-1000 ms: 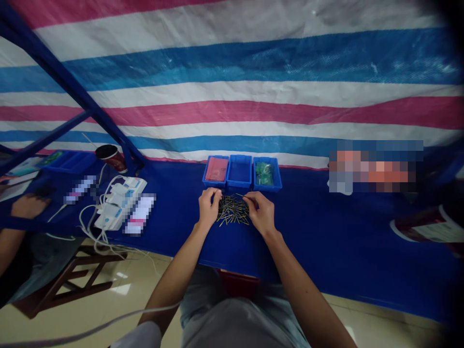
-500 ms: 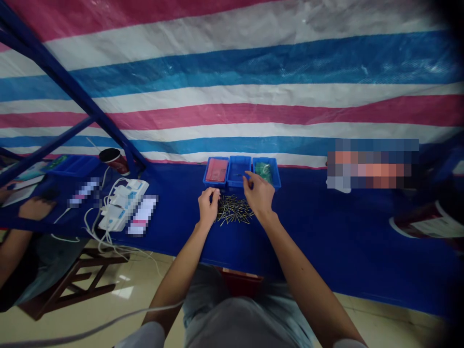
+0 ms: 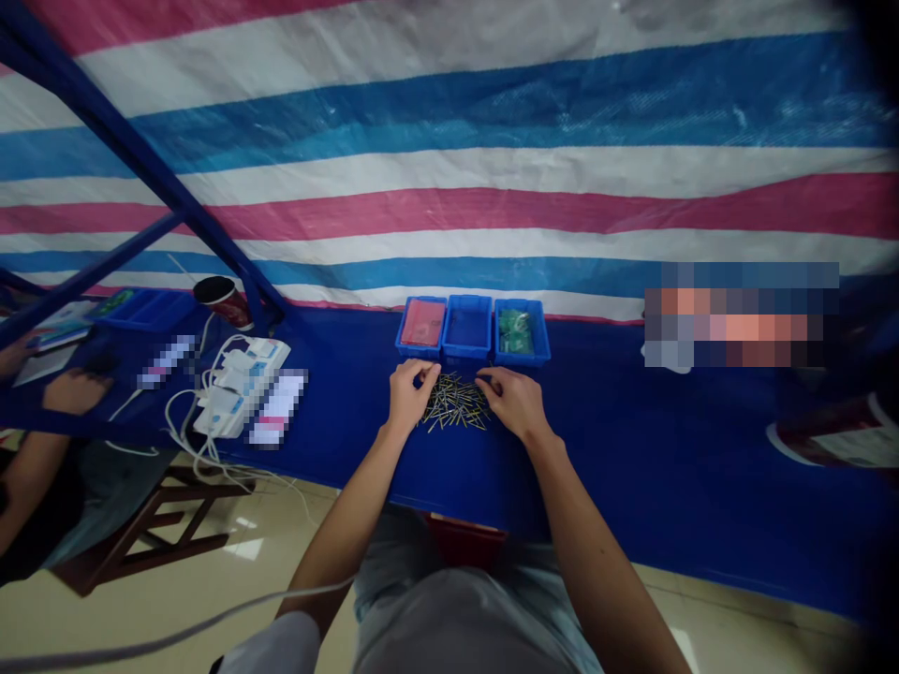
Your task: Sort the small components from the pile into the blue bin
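Note:
A pile of thin dark and brass-coloured pins [image 3: 455, 409] lies on the blue table cloth [image 3: 632, 440] in front of me. My left hand [image 3: 408, 393] rests at the pile's left edge, fingers curled in a pinch on something too small to make out. My right hand [image 3: 512, 401] sits at the pile's right edge, fingertips bent down onto the pins. Just behind the pile stand three small blue bins in a row: the left bin [image 3: 420, 328] holds red pieces, the middle bin [image 3: 468, 329] looks nearly bare, the right bin [image 3: 521, 332] holds green pieces.
A white power strip with cables [image 3: 239, 388] and a dark cup [image 3: 219, 298] sit to the left. Another person's hand [image 3: 74, 388] rests on the table at far left, beside a blue tray [image 3: 144, 307]. A blue frame bar [image 3: 126, 154] crosses the upper left. A striped tarp hangs behind.
My right hand came back from the middle bin down to the right edge of the pin pile. My left hand stayed at the pile's left edge.

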{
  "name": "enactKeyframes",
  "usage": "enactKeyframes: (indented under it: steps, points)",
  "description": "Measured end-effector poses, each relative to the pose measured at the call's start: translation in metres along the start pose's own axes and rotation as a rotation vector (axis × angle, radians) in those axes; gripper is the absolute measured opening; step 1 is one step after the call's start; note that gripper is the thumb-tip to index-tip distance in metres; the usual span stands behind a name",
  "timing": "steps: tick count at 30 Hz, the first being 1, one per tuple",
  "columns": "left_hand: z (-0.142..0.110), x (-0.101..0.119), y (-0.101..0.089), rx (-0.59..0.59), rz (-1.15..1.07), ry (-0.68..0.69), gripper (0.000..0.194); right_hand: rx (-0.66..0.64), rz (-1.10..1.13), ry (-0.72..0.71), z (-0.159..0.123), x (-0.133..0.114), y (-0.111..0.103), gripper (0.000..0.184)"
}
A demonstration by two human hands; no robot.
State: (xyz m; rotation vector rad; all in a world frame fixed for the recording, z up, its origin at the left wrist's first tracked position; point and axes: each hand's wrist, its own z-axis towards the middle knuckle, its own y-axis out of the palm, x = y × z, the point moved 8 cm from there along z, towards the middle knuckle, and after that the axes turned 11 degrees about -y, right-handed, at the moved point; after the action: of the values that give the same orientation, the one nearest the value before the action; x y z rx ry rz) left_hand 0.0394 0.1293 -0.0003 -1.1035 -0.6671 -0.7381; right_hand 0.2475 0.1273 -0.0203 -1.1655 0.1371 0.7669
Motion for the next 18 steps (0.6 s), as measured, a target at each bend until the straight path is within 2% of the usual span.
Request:
enactKeyframes:
  steps: [6,18]
  points:
    - [-0.001,0.002,0.005,-0.045,0.009,0.028,0.026,-0.101,-0.06,0.039,-0.002,0.002,0.011,0.016]
    - [-0.001,0.002,0.008,-0.059,0.025,0.038,0.028,-0.046,-0.001,-0.009,-0.001,-0.004,0.009,0.016]
